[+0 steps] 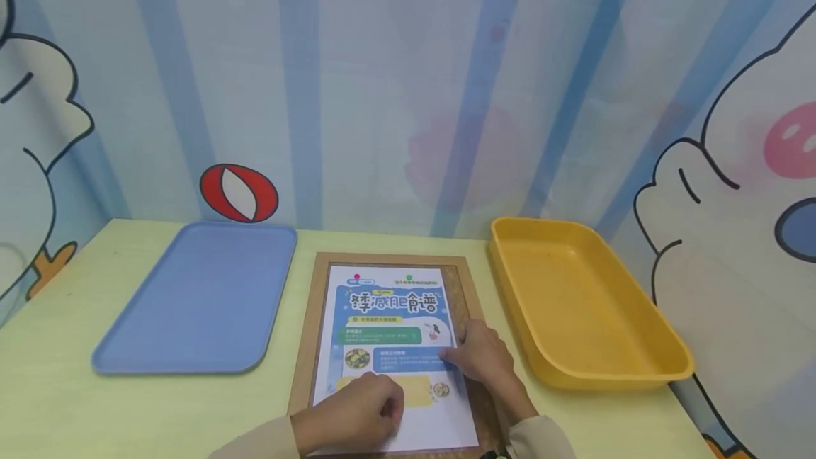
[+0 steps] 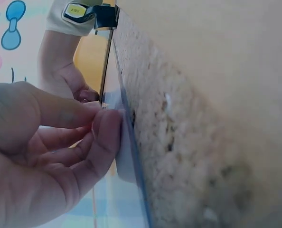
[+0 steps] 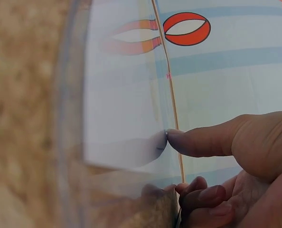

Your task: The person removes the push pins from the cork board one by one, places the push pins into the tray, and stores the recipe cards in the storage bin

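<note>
A printed poster point(image 1: 389, 303) in blue and white lies on a wood-framed cork board point(image 1: 459, 303). A pink pin point(image 1: 357, 276) and a green pin point(image 1: 409, 277) sit at its top edge. My left hand point(image 1: 366, 409) is curled over the poster's lower part. In the left wrist view, thumb and index fingertip meet close to the surface, with a tiny pale thing point(image 2: 104, 105) at their tips, too hidden to identify. My right hand point(image 1: 481, 356) grips the board's right edge, its thumb point(image 3: 193, 141) resting on the glossy poster and its other fingers curled by the frame.
A flat blue tray point(image 1: 197, 296) lies to the left of the board. On the right is a deeper yellow tray point(image 1: 574, 296). The pale yellow table point(image 1: 57, 388) meets a striped cartoon curtain point(image 1: 376, 91) at the back.
</note>
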Tool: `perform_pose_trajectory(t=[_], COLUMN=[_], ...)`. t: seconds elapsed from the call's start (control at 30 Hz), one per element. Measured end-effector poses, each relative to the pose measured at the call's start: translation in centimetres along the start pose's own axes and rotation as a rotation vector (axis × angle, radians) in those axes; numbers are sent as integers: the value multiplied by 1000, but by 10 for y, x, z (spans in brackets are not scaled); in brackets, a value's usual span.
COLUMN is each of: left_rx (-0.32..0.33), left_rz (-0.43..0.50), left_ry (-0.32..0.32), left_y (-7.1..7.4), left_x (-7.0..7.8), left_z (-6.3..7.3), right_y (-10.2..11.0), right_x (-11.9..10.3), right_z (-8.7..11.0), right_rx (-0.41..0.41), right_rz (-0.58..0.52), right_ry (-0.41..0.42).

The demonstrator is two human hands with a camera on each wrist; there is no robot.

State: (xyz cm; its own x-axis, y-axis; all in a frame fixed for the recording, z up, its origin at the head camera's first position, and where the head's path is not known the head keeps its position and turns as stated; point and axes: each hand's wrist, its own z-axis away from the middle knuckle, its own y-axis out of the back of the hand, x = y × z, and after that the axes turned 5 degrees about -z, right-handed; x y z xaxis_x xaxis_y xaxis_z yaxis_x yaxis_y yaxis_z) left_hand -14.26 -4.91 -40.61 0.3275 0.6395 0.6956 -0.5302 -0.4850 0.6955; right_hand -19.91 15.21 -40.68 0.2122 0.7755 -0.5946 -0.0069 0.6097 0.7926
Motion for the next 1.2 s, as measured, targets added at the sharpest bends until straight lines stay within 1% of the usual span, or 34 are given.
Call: perform_pose_trajectory(t=[0.13, 0.27, 0.47, 0.63, 0.73, 0.83, 0.97, 1.1, 1.2], left_rx=[38, 81, 135, 179, 224, 257, 296, 347, 369], left_rz=[166, 321, 454, 517, 523, 544, 569, 555, 555], left_ry=[16, 59, 116, 137, 171, 232, 314, 374, 393], left_y=[2, 6, 13, 22, 29, 39, 53, 69, 82], left_x=[-6, -14, -22, -30, -36, -42, -51, -63, -77], left_z=[-1, -2, -5, -4, -2, 3, 8, 14, 20], right_y=[1, 2, 1, 2, 2, 2, 1, 1, 0], right_x=[1, 2, 4, 5, 4, 4, 4, 4, 3], right_z=[1, 1, 0, -1, -1, 0, 0, 0, 1], right_rx=[-11, -17, -23, -23, -28, -30, -18, -7, -10], right_rz=[4, 0, -8, -12, -14, -13, -10, -13, -14], right_ry=[-15, -15, -15, -22, -29, -21, 13, 41, 44])
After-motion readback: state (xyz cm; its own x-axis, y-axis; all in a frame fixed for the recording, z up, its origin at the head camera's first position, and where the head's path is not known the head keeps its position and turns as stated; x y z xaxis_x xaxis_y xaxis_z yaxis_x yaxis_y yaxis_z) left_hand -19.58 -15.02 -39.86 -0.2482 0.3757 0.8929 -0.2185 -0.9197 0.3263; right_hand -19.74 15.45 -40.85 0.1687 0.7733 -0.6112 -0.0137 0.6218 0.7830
